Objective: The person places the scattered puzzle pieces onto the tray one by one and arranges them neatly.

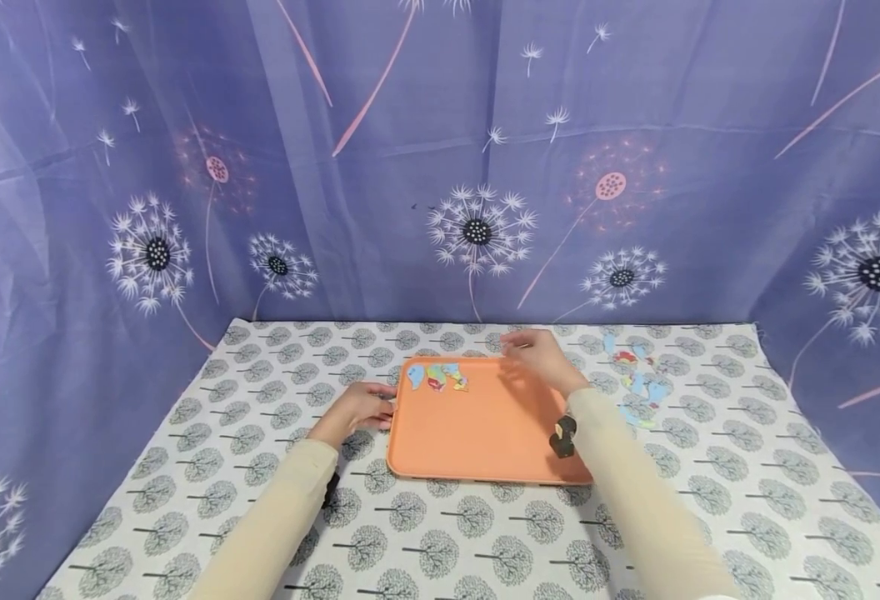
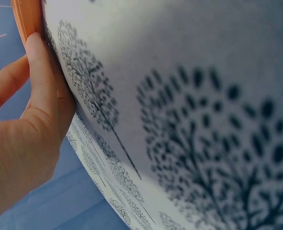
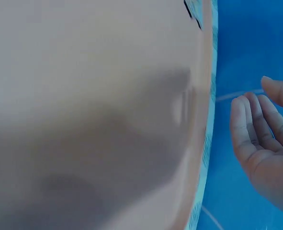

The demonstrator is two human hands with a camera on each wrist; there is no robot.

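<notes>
An orange rectangular tray (image 1: 477, 433) lies on the table. My left hand (image 1: 365, 407) is at its left side; in the left wrist view, the thumb and fingers (image 2: 40, 79) come together on the orange rim (image 2: 28, 17), and the tips of some are hidden. Three small colourful flat cutouts lie in the tray's far left corner, among them a blue one (image 1: 415, 377). Over the tray's far edge hovers my right hand (image 1: 541, 358). In the right wrist view this hand (image 3: 268, 136) has loosely bent fingers with nothing between them, apart from the rim.
Right of the tray, several more flat cutouts (image 1: 656, 392) in blue, red and yellow lie scattered on the tree-patterned tablecloth (image 1: 477, 554). A purple dandelion-print curtain (image 1: 380, 208) hangs behind and at both sides. A small black device (image 1: 562, 437) is on my right wrist.
</notes>
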